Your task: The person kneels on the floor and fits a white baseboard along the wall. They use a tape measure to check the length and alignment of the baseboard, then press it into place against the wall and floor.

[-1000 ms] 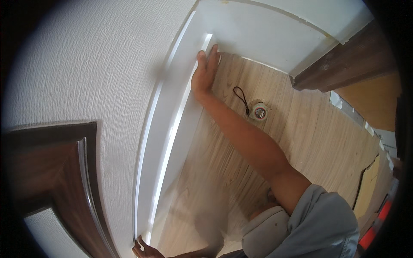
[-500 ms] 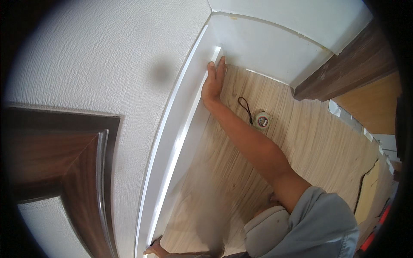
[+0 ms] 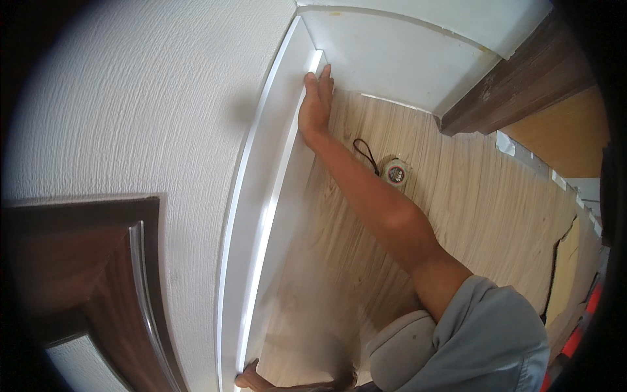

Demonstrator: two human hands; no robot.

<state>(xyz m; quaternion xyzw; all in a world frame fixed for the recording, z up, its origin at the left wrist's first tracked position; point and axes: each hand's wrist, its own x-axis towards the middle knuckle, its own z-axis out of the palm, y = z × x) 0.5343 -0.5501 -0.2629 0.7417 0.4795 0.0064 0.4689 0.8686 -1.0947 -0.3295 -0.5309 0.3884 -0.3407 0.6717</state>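
Hidden: our left hand is cut off at the frame edge, its grip unreadable.
Right hand: flat, fingers open, on the white baseboard.
Change: our right hand has slid toward the corner.

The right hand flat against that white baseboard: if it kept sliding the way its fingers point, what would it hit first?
The right hand points along the white baseboard toward the corner. It would likely first meet the adjoining white baseboard there; depth is unclear.
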